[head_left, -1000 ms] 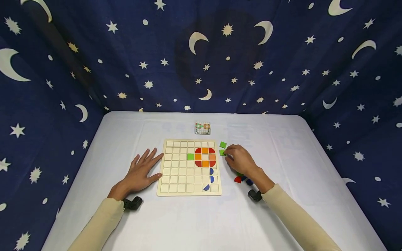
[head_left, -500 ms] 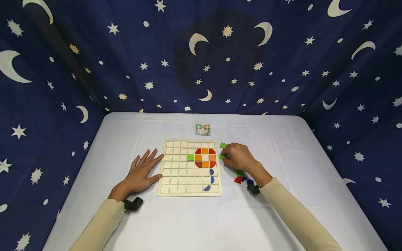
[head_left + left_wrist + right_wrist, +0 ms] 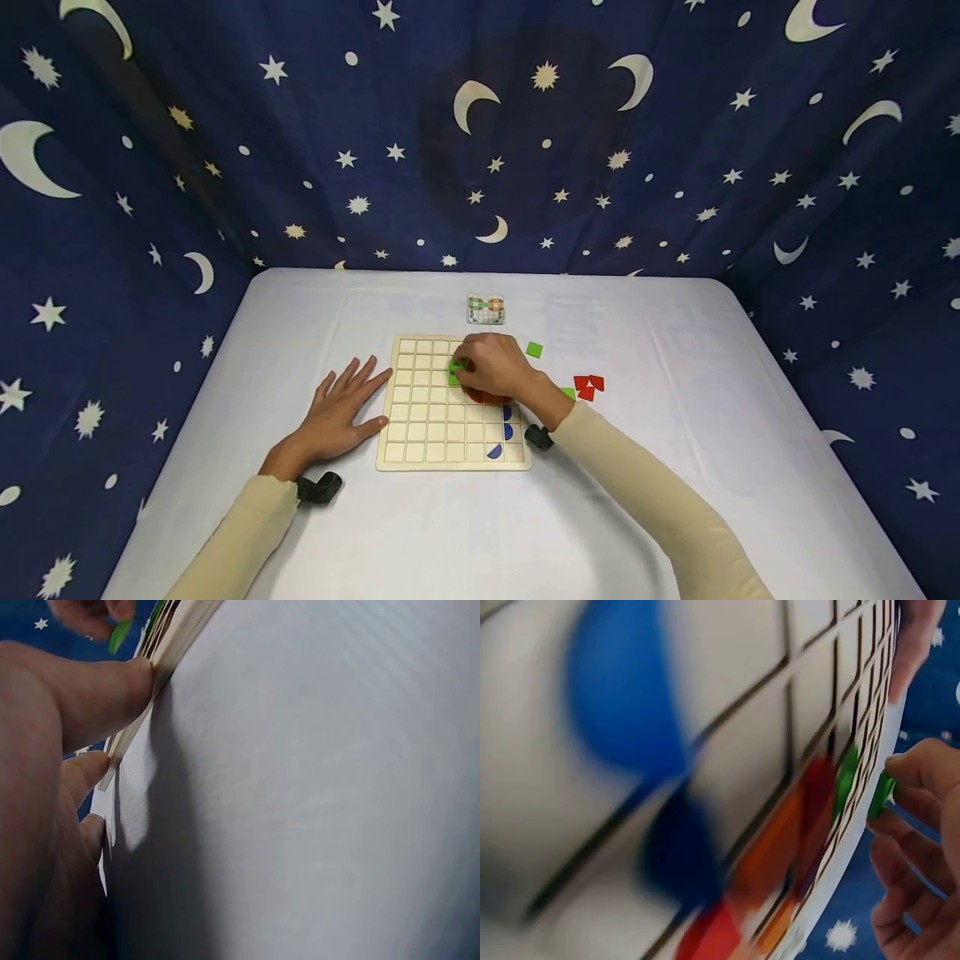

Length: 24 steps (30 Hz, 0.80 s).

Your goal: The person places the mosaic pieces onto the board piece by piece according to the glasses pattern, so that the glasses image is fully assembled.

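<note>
A cream gridded board [image 3: 422,433] lies on the table. My left hand [image 3: 330,423] is flat with fingers spread, its thumb and index fingertips touching the board's left edge. Over the upper part of the board, my right hand [image 3: 495,365] pinches a green square tile [image 3: 883,796] between thumb and fingers, raised off the grid. Just below it, another green tile [image 3: 454,381] sits in a cell. Red and orange pieces to its right are mostly hidden by the hand in the head view; an orange tile [image 3: 769,847] shows in the right wrist view. Blue half-circles [image 3: 494,451] lie towards the lower right.
A small pattern card [image 3: 486,309] lies behind the board. Right of the board are a loose green tile [image 3: 534,350], several red pieces [image 3: 586,393] and another green piece [image 3: 569,392], partly behind the right forearm. A star-and-moon curtain [image 3: 555,208] encloses the table.
My right hand has picked up a green tile from beside the board and carried it left over the grid. The red pieces are uncovered. My left hand stays put.
</note>
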Each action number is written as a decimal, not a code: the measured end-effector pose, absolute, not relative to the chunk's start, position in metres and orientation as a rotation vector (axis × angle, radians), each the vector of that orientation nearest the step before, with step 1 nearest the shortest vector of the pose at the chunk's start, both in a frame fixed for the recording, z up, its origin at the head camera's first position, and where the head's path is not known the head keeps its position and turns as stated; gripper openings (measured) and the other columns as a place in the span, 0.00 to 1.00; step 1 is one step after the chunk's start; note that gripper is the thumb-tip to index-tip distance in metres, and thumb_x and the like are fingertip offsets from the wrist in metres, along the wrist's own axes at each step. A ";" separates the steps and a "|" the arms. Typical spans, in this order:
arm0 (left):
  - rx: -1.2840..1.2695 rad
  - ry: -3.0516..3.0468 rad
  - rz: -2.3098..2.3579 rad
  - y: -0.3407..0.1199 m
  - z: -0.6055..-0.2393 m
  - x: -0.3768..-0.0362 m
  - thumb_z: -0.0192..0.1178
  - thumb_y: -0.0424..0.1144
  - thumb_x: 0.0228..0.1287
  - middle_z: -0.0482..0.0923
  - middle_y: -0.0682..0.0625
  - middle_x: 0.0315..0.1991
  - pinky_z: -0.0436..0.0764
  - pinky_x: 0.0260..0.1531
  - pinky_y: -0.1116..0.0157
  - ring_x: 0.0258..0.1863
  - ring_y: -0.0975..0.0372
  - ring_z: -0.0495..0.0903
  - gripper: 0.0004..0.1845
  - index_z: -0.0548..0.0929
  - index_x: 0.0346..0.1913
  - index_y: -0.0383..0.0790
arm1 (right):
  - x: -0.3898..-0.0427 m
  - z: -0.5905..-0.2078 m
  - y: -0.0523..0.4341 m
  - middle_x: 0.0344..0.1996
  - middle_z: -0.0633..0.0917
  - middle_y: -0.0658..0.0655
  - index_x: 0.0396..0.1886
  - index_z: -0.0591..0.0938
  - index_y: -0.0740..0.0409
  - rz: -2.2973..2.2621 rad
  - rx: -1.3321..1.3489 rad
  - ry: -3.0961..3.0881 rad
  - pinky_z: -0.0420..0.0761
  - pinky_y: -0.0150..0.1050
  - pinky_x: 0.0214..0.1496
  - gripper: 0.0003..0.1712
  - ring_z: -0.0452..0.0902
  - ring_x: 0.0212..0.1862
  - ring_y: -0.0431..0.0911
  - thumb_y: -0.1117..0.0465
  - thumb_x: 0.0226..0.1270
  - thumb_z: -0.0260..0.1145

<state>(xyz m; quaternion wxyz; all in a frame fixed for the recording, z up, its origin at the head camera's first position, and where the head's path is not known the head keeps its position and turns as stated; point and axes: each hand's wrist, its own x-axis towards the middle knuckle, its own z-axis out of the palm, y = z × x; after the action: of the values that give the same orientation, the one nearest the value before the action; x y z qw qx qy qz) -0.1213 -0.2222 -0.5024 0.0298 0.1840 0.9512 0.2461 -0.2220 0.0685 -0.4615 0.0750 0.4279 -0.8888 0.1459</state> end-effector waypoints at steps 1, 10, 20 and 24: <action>0.565 2.933 0.758 -0.223 -0.502 -0.121 0.62 0.51 0.67 0.45 0.42 0.78 0.36 0.68 0.40 0.76 0.44 0.39 0.39 0.59 0.77 0.47 | -0.221 -0.462 0.059 0.34 0.86 0.46 0.38 0.90 0.48 0.432 1.312 -2.662 0.78 0.34 0.29 0.07 0.79 0.31 0.37 0.57 0.60 0.71; 0.572 2.939 0.761 -0.223 -0.505 -0.121 0.61 0.52 0.67 0.45 0.43 0.78 0.35 0.68 0.40 0.76 0.46 0.39 0.39 0.59 0.77 0.48 | -0.215 -0.464 0.034 0.32 0.84 0.44 0.35 0.90 0.47 0.275 1.397 -2.720 0.77 0.34 0.30 0.05 0.78 0.29 0.37 0.59 0.61 0.69; 0.578 2.951 0.755 -0.223 -0.502 -0.121 0.61 0.52 0.67 0.45 0.42 0.78 0.36 0.68 0.40 0.76 0.45 0.39 0.39 0.59 0.77 0.47 | -0.211 -0.466 0.044 0.36 0.87 0.44 0.33 0.90 0.46 0.371 1.359 -2.754 0.80 0.34 0.37 0.02 0.83 0.37 0.38 0.59 0.63 0.72; 0.579 2.949 0.753 -0.223 -0.505 -0.121 0.60 0.53 0.67 0.45 0.42 0.78 0.36 0.67 0.40 0.76 0.45 0.39 0.39 0.59 0.77 0.47 | -0.209 -0.468 0.045 0.35 0.87 0.43 0.34 0.90 0.45 0.383 1.305 -2.792 0.80 0.34 0.38 0.03 0.82 0.38 0.37 0.58 0.62 0.73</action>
<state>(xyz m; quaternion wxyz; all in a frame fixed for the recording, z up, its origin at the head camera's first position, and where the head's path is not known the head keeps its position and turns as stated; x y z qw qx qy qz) -0.1206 -0.2233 -0.5049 0.0216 0.1868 0.9517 0.2429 -0.2087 0.0449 -0.4682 0.0178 0.4202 -0.8988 0.1233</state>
